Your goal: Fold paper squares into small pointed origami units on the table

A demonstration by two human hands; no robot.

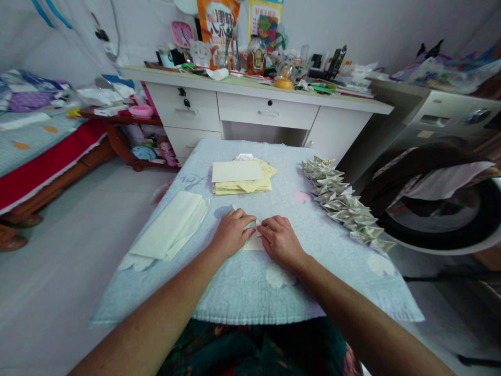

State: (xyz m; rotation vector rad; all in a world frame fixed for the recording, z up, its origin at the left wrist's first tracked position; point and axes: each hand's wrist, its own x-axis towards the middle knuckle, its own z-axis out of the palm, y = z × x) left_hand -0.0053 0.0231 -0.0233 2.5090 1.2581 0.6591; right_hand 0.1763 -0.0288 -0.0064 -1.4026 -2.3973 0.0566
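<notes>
A small pale sheet of paper (253,243) lies on the cloth-covered table (250,300), its far edge folded up between my hands. My left hand (234,230) pinches the left side of the fold, fingers closed. From the right, my right hand (282,240) grips the other side with thumb and fingers together. Parts of the sheet are hidden under both hands. Beyond them sits a stack of yellow and cream paper (238,172). To the left rests a folded pale green bundle of sheets (168,227). Rows of pointed folded-paper pieces (344,203) run along the right.
A white desk (270,109) crowded with jars, bags and a pink clock (182,34) stands behind the table. At right is a front-loading washing machine (434,120) with its door open and cloth hanging out. A bed (50,151) is at left.
</notes>
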